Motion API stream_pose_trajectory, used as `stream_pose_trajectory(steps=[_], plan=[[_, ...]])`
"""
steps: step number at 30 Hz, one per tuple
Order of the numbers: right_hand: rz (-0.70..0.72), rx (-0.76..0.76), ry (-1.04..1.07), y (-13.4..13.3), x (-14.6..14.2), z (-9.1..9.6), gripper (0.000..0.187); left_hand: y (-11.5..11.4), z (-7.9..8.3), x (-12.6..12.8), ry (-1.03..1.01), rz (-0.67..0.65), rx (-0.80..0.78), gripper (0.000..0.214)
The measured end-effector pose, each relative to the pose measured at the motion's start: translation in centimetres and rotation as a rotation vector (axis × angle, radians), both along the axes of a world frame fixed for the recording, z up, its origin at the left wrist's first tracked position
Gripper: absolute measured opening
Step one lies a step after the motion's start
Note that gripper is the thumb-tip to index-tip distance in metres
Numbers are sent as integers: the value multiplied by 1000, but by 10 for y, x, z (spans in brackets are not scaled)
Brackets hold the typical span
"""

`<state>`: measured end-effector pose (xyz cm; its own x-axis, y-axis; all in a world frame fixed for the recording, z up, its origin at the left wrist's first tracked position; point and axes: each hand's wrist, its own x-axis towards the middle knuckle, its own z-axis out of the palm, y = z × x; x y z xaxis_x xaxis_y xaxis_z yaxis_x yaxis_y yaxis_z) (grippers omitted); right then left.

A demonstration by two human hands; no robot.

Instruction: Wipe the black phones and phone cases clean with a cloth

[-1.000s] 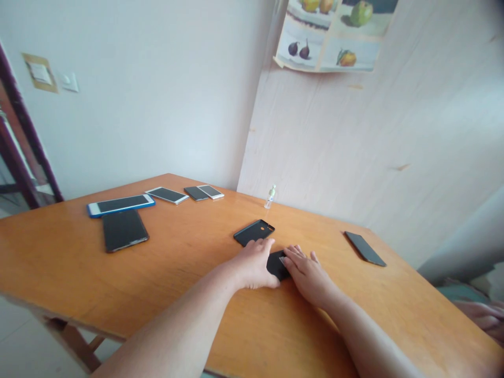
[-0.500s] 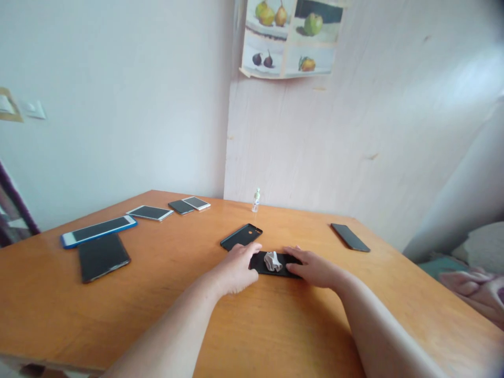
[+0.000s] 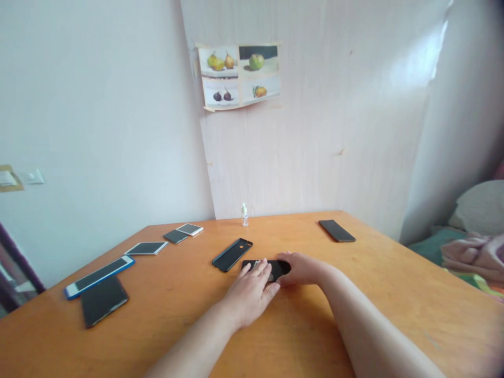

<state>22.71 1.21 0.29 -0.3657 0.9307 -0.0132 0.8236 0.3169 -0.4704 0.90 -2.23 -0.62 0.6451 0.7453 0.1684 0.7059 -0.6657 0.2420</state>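
The left hand [image 3: 248, 298], hold unclear, is apparently wiping the phone [image 3: 281, 268] the right hand [image 3: 301, 270] is gripping at three o'clock, the case [image 3: 230, 256] lying unfitted at ten.

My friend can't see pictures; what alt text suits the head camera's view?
A person's right grip clasps one end of a black smartphone on a wooden table, the left grip laid over it. Beyond are a black phone case and small clear bottle; other phones lie to either side.
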Motion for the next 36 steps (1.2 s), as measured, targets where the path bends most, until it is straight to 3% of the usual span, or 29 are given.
stream_pose_trajectory(steps=[4, 7, 12, 15, 19, 22, 27, 30, 32, 36], plan=[[26, 33, 13, 2, -2, -4, 40, -1, 1, 21, 94, -65, -1, 66], [22, 35, 32, 5, -2, -7, 42, 6, 3, 21, 142, -48, 16, 69], [-37, 7, 24, 10, 0, -10, 65, 26, 3, -2, 240, 176, -6, 81], [-50, 1, 11, 11, -1, -9, 64, 30, 1, 0, 253, 236, -28, 86], [-15, 4, 14, 10, -3, -10, 46, 22, 0, 27, 201, 93, -26, 80], [-20, 14, 26, 11, -3, -11, 44, 21, 0, 37, 211, 63, -38, 77], [-73, -7, 15, 12, -4, -10, 63, 29, -1, 8, 282, 251, -57, 89], [-96, -24, 12, 12, -4, -9, 69, 22, -2, -6, 284, 319, -49, 91], [-97, -22, 10, 12, -5, -9, 67, 10, -2, -4, 281, 304, -38, 90], [-91, -20, 11, 13, -5, -11, 64, -11, -1, 10, 277, 101, -28, 83]])
